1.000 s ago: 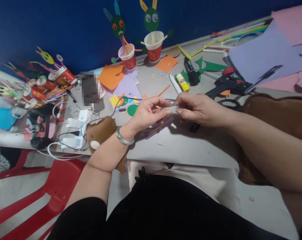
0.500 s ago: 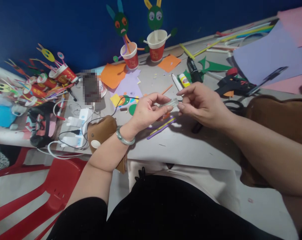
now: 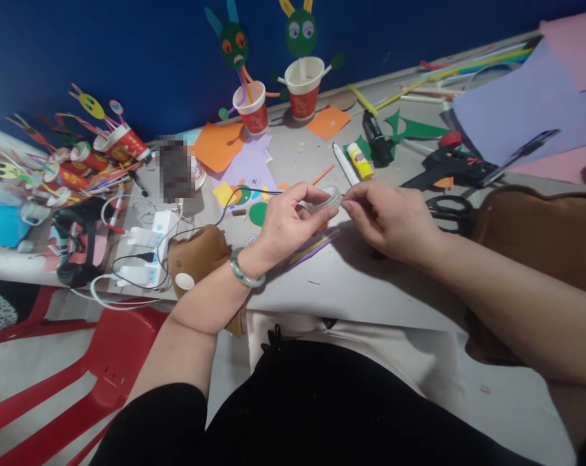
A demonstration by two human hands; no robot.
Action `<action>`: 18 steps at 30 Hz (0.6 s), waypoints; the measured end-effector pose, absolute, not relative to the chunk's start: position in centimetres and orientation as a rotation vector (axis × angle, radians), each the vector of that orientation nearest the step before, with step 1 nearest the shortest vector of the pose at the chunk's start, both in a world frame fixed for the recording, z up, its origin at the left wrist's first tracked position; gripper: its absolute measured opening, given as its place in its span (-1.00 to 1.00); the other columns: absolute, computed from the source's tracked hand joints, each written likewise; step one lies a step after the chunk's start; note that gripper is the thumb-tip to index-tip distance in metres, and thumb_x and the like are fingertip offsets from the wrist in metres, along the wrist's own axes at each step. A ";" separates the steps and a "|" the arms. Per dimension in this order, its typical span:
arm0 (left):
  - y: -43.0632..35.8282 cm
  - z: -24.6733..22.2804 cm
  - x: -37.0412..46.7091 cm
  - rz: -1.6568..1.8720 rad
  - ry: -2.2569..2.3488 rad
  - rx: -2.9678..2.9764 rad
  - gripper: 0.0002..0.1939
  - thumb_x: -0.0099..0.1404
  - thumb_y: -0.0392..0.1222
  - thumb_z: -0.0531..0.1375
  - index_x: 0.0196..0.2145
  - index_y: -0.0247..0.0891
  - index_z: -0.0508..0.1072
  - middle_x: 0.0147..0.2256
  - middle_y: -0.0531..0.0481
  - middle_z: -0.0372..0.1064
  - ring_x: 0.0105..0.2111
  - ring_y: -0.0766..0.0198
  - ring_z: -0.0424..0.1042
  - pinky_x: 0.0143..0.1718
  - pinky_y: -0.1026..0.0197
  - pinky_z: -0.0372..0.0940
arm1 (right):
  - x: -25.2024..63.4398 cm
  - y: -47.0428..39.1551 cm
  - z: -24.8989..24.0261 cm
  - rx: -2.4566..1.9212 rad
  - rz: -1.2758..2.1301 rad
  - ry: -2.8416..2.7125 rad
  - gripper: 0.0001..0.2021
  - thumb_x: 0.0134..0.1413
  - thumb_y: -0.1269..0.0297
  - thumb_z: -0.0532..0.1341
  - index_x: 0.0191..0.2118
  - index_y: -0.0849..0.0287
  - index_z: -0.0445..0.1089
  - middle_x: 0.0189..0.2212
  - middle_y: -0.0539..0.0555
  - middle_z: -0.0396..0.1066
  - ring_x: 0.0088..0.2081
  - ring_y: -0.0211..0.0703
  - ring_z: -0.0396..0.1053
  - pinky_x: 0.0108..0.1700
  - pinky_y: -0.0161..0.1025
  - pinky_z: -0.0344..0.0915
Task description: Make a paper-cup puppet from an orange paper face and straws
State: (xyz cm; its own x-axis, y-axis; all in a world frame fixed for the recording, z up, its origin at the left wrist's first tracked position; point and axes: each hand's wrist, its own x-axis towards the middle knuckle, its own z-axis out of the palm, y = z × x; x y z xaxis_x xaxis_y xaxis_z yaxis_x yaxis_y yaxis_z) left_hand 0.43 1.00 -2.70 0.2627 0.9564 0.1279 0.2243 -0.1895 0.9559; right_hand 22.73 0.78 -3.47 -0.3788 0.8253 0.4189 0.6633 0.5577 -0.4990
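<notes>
A roll of clear tape [image 3: 330,196] is gripped between the thumb and fingers of my left hand [image 3: 287,223], above the table. My right hand [image 3: 394,213] is closed in a pinch at the roll's right edge, on the tape; the strip itself is too clear to make out. Beneath my left hand lie purple and yellow pipe cleaners [image 3: 316,248], partly covered. A yellow glue stick [image 3: 360,162] and a white pen [image 3: 344,165] lie just beyond my right hand. Black-handled scissors [image 3: 450,212] rest beside my right wrist.
Two paper cups with green-headed figures, one left [image 3: 252,110] and one right [image 3: 303,90], stand by the blue wall. A black glue gun [image 3: 443,167] lies right, near a brown bag [image 3: 535,226]. A power strip [image 3: 160,249] with cables sits left, above a red chair [image 3: 122,343].
My right hand has turned and lowered slightly, its fingers now drawn together at the tape. The roll has tilted, showing more of its ring. My left hand keeps hold of it.
</notes>
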 end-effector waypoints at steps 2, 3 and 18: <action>1.0 -2.7 0.6 1.013 1.122 1.623 -0.42 0.20 0.36 0.53 -0.20 -0.19 0.56 -0.44 0.07 0.55 -0.57 0.37 0.44 -0.54 0.26 0.25 | 22.6 0.7 -3.8 -1.268 0.274 -2.209 -0.74 0.51 0.13 0.10 -0.03 0.10 0.50 -0.32 0.18 0.59 -0.41 0.03 0.45 -0.33 -0.09 0.24; 1.0 -2.7 0.7 1.016 1.128 1.624 -0.42 0.19 0.36 0.53 -0.20 -0.19 0.56 -0.44 0.07 0.54 -0.57 0.38 0.43 -0.55 0.26 0.24 | 22.5 0.7 -4.0 -1.300 0.241 -2.231 -0.72 0.52 0.12 0.08 -0.01 0.11 0.49 -0.32 0.18 0.58 -0.43 0.02 0.43 -0.35 -0.10 0.19; 0.7 -2.4 0.6 1.028 1.146 1.611 -0.43 0.23 0.39 0.50 -0.20 -0.16 0.55 -0.53 0.15 0.46 -0.64 0.37 0.39 -0.59 0.26 0.22 | 23.3 1.2 -2.9 -1.129 0.312 -2.051 -0.62 0.51 -0.09 0.21 -0.07 0.10 0.59 -0.46 0.05 0.55 -0.47 -0.11 0.45 -0.30 -0.16 0.39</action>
